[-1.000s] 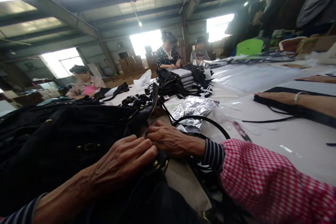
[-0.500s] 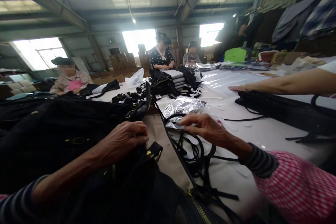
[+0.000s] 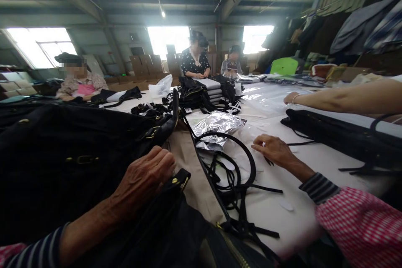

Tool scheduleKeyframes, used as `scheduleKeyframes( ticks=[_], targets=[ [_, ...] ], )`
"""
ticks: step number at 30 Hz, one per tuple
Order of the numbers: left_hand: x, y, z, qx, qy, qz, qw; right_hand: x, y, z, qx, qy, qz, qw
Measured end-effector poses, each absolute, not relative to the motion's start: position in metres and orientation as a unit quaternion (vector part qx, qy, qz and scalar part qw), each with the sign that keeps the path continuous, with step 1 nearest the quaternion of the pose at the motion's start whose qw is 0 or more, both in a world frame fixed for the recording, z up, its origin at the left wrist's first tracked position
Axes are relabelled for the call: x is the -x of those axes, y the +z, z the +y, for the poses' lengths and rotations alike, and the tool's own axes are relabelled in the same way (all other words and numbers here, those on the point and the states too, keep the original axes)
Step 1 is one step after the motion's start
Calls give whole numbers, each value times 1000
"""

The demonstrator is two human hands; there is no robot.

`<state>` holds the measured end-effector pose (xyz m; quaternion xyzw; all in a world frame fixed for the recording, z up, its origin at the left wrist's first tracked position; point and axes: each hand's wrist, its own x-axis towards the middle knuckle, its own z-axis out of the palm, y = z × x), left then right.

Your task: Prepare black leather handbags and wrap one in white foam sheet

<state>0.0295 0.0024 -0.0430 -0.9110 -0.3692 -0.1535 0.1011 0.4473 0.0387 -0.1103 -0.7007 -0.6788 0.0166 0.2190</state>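
My left hand (image 3: 150, 173) is closed on the edge of a black bag (image 3: 78, 192), near a short black strap with gold studs. The bag lies with its beige lining (image 3: 185, 155) showing and a gold zip along its lower edge. Black straps and cords trail from it over the white table. To the right of a looped black handle (image 3: 253, 159), my right hand (image 3: 273, 153) has its fingers curled. From under them pokes a small tool with dark points (image 3: 269, 161); its kind is mostly hidden.
A crumpled silver packet (image 3: 216, 127) lies beyond the straps. Farther back are stacked black bags (image 3: 204, 94) and a clear plastic bag (image 3: 161, 86). At right, a co-worker's arm (image 3: 339, 98) reaches over another black bag (image 3: 326, 134). Several people work across the table.
My right hand has moved right, away from the black straps, and now holds the small dark-pointed tool. My left hand stays at the bag's edge. The view has shifted slightly.
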Motion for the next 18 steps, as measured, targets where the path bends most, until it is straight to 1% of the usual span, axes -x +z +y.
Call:
scheduleKeyframes(
  ticks=[3, 7, 9, 15, 18],
  targets=[
    [-28, -46, 5, 907, -165, -374, 102, -441, -108, 43, 704, 39, -677, 213],
    [-25, -50, 7, 910, -178, -359, 106, -442, -105, 39, 666, 85, -678, 299],
    [-25, -51, 7, 910, -177, -359, 105, -444, -106, 38, 657, 81, -674, 328],
    [-25, -50, 7, 908, -181, -366, 92, -445, -119, 48, 664, 48, -677, 313],
    [-25, -51, 8, 904, -188, -370, 106, -446, -123, 53, 659, 45, -686, 305]
  ],
)
